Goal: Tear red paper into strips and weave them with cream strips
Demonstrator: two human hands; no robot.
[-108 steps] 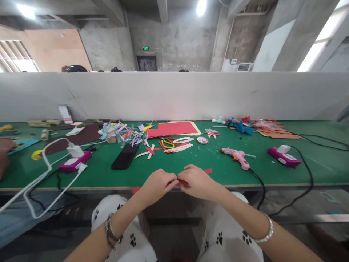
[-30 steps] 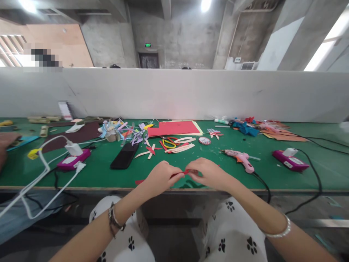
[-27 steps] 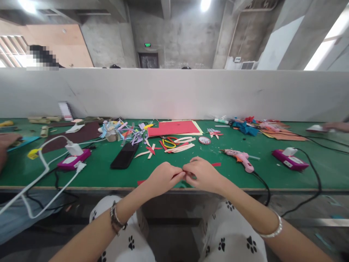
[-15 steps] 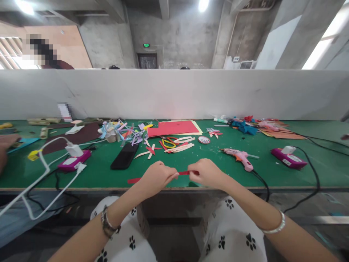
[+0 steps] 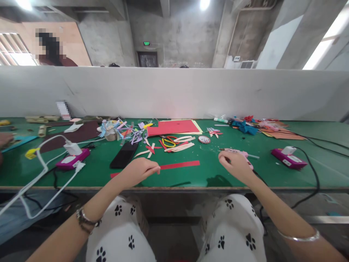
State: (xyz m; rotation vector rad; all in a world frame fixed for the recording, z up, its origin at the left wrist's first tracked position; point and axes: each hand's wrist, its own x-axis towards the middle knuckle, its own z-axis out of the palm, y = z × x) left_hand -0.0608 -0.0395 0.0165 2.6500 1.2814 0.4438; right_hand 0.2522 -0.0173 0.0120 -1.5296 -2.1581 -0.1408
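Observation:
A flat red paper strip [image 5: 180, 165] is pinched in my left hand [image 5: 141, 171], its two ends sticking out on either side above the green table. My right hand [image 5: 231, 162] is raised off to the right with its fingers curled in. Nothing shows in those fingers. It partly covers a pink glue gun [image 5: 247, 155] lying behind it; I see no grip on the gun. Behind the strip are cut red and cream paper strips [image 5: 181, 147] and yellow-handled scissors [image 5: 169, 142]. A small crossed bundle of red and cream strips [image 5: 150, 148] lies to their left.
Red paper sheets [image 5: 177, 127] lie at the back, before a white partition [image 5: 174, 92]. A black phone [image 5: 124, 155] and a purple power socket [image 5: 73, 159] with white cables are left. Another purple socket [image 5: 289, 159] stands right. A coworker's hand [image 5: 5, 140] shows far left.
My right hand has let go of the red strip and moved right, up to the glue gun. The left hand has shifted left with the strip, which now stretches out fully.

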